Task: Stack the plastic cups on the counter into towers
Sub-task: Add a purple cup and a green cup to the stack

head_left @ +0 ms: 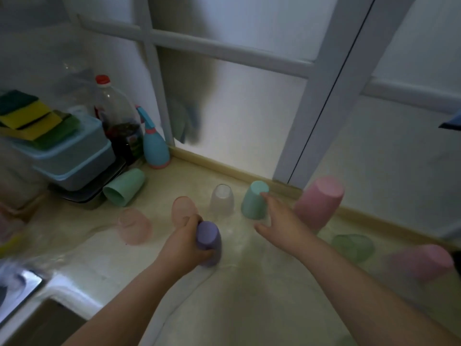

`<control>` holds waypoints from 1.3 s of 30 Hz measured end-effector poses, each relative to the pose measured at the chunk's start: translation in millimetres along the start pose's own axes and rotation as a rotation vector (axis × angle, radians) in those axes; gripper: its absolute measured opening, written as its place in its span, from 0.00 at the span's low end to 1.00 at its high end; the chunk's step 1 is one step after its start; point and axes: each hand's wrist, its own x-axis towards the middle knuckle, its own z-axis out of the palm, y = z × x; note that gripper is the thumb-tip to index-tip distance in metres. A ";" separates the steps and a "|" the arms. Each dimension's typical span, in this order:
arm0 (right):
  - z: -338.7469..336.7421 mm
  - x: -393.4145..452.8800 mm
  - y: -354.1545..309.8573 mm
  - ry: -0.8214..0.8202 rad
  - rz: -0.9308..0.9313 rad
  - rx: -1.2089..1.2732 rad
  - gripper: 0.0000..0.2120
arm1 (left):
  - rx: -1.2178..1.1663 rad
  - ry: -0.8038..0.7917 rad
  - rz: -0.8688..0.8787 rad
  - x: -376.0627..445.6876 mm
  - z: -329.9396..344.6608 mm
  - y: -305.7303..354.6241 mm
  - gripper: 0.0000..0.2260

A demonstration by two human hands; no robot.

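Our left hand is wrapped around an upside-down purple cup standing on the pale counter. Our right hand, fingers spread and loose, touches the side of an upside-down teal cup. Between these 2 cups stands a clear cup. A tall pink cup stands just right of the teal one. A mint cup lies on its side near a blue spray bottle.

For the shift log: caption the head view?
Left hand grips purple cup; right hand reaches for upside-down teal cup.
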 end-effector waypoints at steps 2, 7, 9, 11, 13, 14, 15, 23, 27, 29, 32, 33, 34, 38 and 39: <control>-0.8 18.1 1.5 0.065 0.056 0.060 0.37 | -0.072 0.060 0.047 4.7 -5.9 6.2 0.23; 14.7 68.2 9.0 0.146 0.229 0.218 0.45 | -0.085 0.122 0.057 25.0 -19.0 19.2 0.24; 24.9 83.8 16.0 0.173 0.280 0.247 0.46 | -0.101 0.117 0.057 32.7 -18.2 23.0 0.25; 34.3 94.9 21.6 0.206 0.326 0.292 0.46 | -0.135 0.098 0.053 39.3 -15.4 26.7 0.24; 43.1 101.7 27.2 0.240 0.372 0.350 0.40 | -0.160 0.075 0.051 44.6 -11.1 29.1 0.24; 46.3 102.5 29.2 0.253 0.386 0.370 0.37 | -0.165 0.062 0.049 46.1 -9.2 29.3 0.24; 48.9 102.2 30.9 0.262 0.388 0.380 0.34 | -0.164 0.050 0.045 46.6 -8.3 30.1 0.24; 11.6 69.8 -2.6 0.304 0.206 0.427 0.27 | -0.143 0.115 0.061 36.7 -23.5 42.5 0.25; -43.0 35.1 -32.3 0.354 0.090 0.438 0.28 | -0.176 0.139 0.065 27.6 -38.2 63.2 0.26; -74.9 16.8 -41.4 0.411 0.043 0.440 0.29 | -0.232 0.169 0.074 24.5 -43.6 75.9 0.26; -125.0 -10.9 -47.5 0.497 0.016 0.457 0.29 | -0.345 0.159 0.126 19.6 -51.0 102.9 0.25; -140.6 -20.1 -46.9 0.518 0.016 0.457 0.28 | -0.384 0.148 0.160 18.9 -52.8 111.1 0.25; -154.1 -28.3 -43.9 0.537 0.017 0.451 0.28 | -0.414 0.141 0.193 18.9 -54.1 118.9 0.24; -185.1 -52.8 -19.4 0.595 0.063 0.423 0.26 | -0.490 0.139 0.269 16.5 -53.0 146.9 0.24; -185.5 -55.9 -11.6 0.604 0.082 0.415 0.26 | -0.501 0.135 0.277 15.8 -50.9 152.5 0.24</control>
